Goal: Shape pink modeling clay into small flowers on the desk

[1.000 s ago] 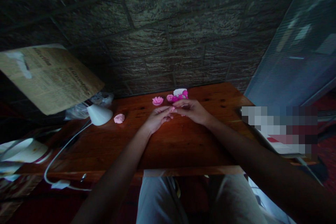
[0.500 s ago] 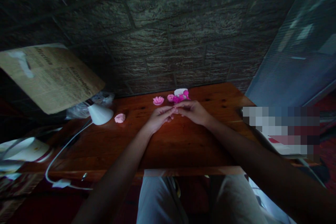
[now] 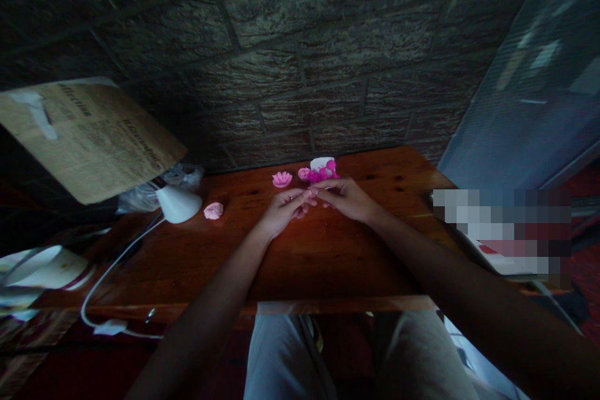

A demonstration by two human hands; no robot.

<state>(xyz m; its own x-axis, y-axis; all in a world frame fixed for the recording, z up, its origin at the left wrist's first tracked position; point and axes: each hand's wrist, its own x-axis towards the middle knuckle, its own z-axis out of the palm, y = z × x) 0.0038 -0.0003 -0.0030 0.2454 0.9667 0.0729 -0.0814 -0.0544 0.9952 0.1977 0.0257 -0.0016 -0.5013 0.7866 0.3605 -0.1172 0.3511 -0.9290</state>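
Observation:
My left hand (image 3: 283, 211) and my right hand (image 3: 347, 199) meet over the middle of the wooden table (image 3: 328, 262), fingertips together. Both are closed in a pinch. Whatever lies between the fingertips is small, perhaps pinkish, and mostly covered by the fingers. Just beyond the hands stands a light pink flower-shaped piece (image 3: 282, 179) with petals. Beside it are a smaller round pink piece (image 3: 304, 174) and a cluster of bright magenta pieces (image 3: 320, 175) in front of a white item (image 3: 321, 164). A pale pink lump (image 3: 214, 210), like modelling clay, rests farther left.
A lamp with a white base (image 3: 179, 204) and a paper-covered shade (image 3: 94, 137) stands at left, its white cable (image 3: 100, 290) hanging over the table edge. Clear plastic (image 3: 140, 198) lies behind it. A stone-patterned wall (image 3: 300, 69) rises at the back. A pale cup-like container (image 3: 51, 265) is far left.
My hands stay in nearly the same place. The fingers shift slightly against each other, with the right fingers a little more spread. The objects on the table have not moved.

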